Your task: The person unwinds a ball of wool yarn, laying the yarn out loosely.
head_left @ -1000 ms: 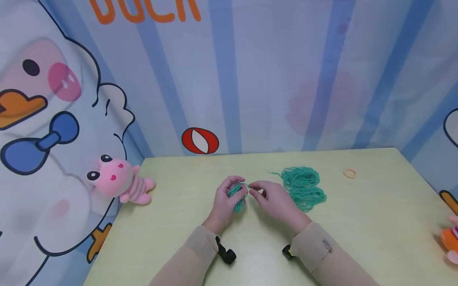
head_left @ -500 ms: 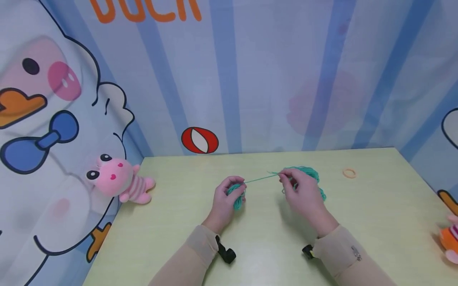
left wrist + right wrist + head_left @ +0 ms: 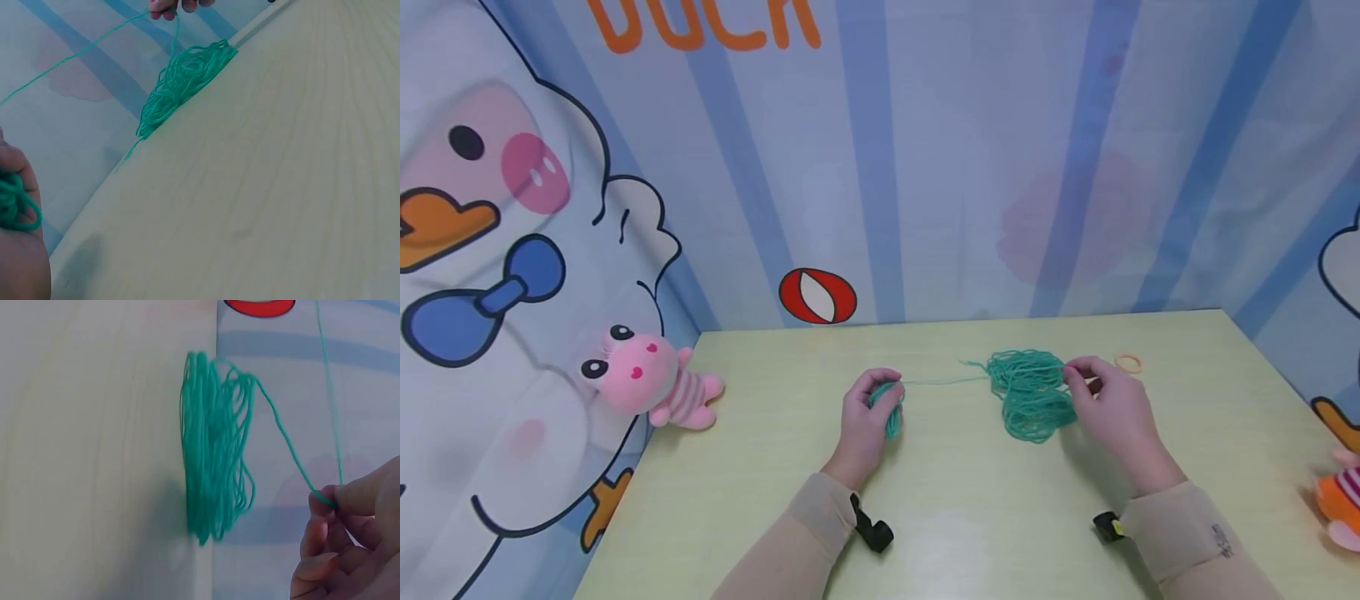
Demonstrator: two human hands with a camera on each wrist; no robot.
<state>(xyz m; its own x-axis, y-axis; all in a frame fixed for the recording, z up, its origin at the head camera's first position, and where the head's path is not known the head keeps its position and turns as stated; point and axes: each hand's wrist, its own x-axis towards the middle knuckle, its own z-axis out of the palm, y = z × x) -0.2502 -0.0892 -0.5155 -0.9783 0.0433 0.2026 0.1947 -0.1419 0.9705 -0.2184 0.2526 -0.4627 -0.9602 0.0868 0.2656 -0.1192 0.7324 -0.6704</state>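
Note:
My left hand [image 3: 863,425] grips a small bundle of green yarn [image 3: 891,414], its loops showing between thumb and fingers. From that bundle a single strand [image 3: 943,382] stretches across to my right hand [image 3: 1112,408], which pinches it between thumb and index finger. On the table lies a larger loose heap of green yarn [image 3: 1030,400], just left of the right hand. In the right wrist view the pinched strand also runs down from the fingertips to the heap [image 3: 212,450]. A short loose end sticks out at the heap's left side.
An orange ring [image 3: 1127,363] lies behind the right hand on the pale table [image 3: 970,517]. A pink plush toy [image 3: 658,379] sits at the left edge, an orange and pink toy [image 3: 1341,500] at the right. A printed curtain [image 3: 955,167] hangs behind.
My right hand has moved from beside the left hand out to the right, past the heap, drawing the strand out long. The left hand stays nearly in place with its bundle.

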